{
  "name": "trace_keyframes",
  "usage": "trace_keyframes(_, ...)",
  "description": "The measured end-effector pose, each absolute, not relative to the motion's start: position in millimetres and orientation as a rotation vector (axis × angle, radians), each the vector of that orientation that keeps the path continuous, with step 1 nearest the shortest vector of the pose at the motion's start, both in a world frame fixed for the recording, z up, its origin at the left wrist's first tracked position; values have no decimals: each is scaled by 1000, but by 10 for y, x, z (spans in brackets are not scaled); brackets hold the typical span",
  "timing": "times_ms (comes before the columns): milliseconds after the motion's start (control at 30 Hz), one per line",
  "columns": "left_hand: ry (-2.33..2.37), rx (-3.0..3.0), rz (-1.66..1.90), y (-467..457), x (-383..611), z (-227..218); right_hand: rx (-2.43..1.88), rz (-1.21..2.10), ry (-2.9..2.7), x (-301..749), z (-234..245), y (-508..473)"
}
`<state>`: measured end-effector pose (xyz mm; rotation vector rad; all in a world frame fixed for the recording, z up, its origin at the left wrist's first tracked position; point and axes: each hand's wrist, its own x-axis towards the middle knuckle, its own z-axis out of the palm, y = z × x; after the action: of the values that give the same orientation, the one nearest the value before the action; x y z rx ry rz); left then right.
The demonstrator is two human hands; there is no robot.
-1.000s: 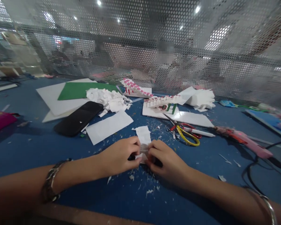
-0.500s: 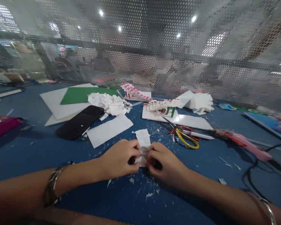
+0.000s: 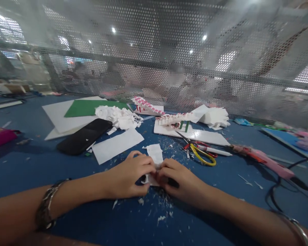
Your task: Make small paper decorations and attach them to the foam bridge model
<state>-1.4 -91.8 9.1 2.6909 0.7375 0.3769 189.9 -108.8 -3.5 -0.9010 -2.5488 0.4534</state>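
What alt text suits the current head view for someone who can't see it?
A bare left hand and right hand handle a small white paper together over a scrap-strewn blue table. Around them lie a flat black object, scissors and a pink corded tool, before a perforated screen.

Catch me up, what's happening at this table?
Someone's left hand and right hand are pinching a small white paper between them, low over the blue table. Its far end sticks out past the hands. Beyond it lie a white strip and scissors, neither in hand. A pink tool lies to the right.
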Motion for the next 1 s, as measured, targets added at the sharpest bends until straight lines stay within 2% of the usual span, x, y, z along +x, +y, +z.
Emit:
trace_keyframes(467,823,2601,436,-945,17,65,-1019,379,-2522,1909,-11,-1117)
trace_keyframes(767,643,2687,385,-908,-26,18,-906,367,-2477,1925,-119,-1127)
trace_keyframes(1000,762,2606,409,-930,-25,-1,-942,381,-2441,1919,-147,-1125)
